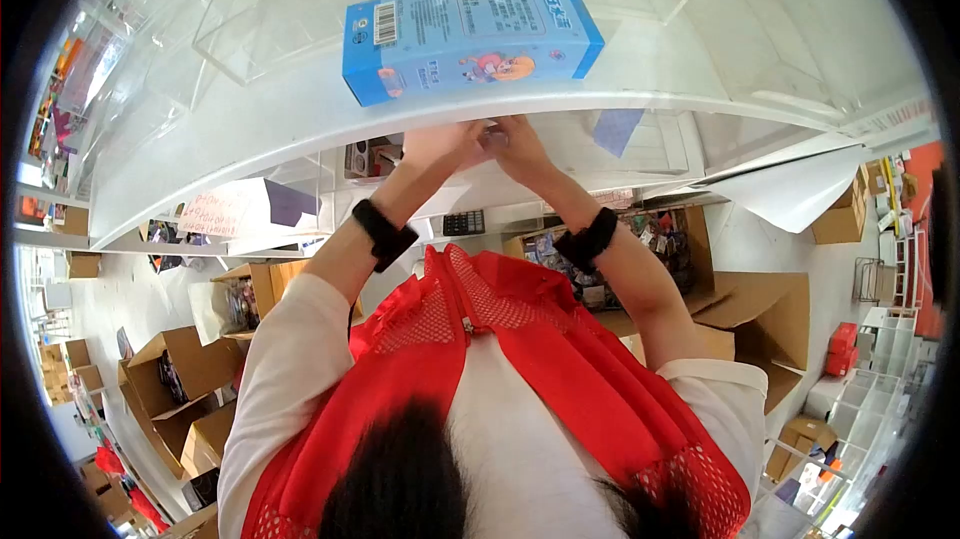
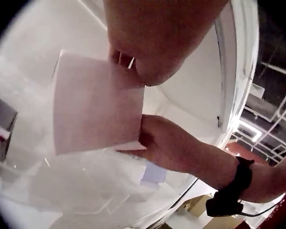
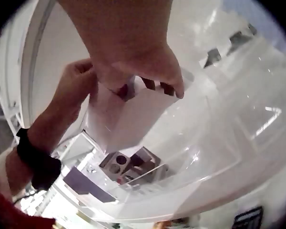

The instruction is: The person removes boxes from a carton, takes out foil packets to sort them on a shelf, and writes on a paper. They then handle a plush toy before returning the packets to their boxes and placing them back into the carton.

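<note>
Both hands are together under the front edge of a white shelf, and the head view hides most of what they hold. The wrist views show it as a pale pinkish carton, with an opening and a flap at its top. My left hand grips one side of the carton near its upper edge. My right hand reaches over the top from the other side, fingers curled over the rim of the carton. In the head view the left hand and right hand nearly meet.
A blue printed box lies on the shelf above the hands. Clear plastic dividers stand around. Below are a small box with round openings, a black calculator and open cardboard boxes.
</note>
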`<state>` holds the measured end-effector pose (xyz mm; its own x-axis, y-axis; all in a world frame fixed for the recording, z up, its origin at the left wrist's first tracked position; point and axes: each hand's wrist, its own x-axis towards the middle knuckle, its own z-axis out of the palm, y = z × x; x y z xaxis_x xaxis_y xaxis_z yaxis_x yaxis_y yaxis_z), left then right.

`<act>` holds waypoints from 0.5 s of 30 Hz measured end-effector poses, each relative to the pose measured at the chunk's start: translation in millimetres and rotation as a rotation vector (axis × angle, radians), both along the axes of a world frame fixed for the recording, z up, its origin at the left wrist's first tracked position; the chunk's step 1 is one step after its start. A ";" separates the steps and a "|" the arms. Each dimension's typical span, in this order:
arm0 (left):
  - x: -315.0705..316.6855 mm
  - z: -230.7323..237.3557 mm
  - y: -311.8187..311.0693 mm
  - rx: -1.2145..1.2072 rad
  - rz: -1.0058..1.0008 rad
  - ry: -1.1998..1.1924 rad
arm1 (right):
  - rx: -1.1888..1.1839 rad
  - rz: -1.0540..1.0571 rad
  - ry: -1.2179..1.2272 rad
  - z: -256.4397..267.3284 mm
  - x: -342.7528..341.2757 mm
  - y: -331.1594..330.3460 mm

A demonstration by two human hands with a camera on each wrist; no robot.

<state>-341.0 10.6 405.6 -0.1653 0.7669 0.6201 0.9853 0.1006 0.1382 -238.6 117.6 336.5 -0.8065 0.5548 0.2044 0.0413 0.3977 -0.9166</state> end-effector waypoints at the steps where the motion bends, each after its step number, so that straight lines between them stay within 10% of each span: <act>1: 4.1 4.6 11.6 0.014 -0.059 0.076 | -0.280 0.011 0.043 -7.7 -7.9 -2.0; 3: 14.5 -12.0 50.9 0.218 -0.077 -0.446 | -0.822 0.084 0.263 -9.9 -16.1 -6.7; 5: 29.4 -15.4 68.8 0.166 -0.106 -0.487 | -1.343 0.211 0.629 -1.4 -17.5 -13.5; 10: 57.1 9.5 81.2 -0.589 -0.190 0.624 | -1.844 0.368 0.836 -2.5 -14.5 -6.5; 15: 54.7 2.8 74.6 -0.594 -0.245 0.515 | -1.948 0.333 0.798 -11.4 -8.2 0.5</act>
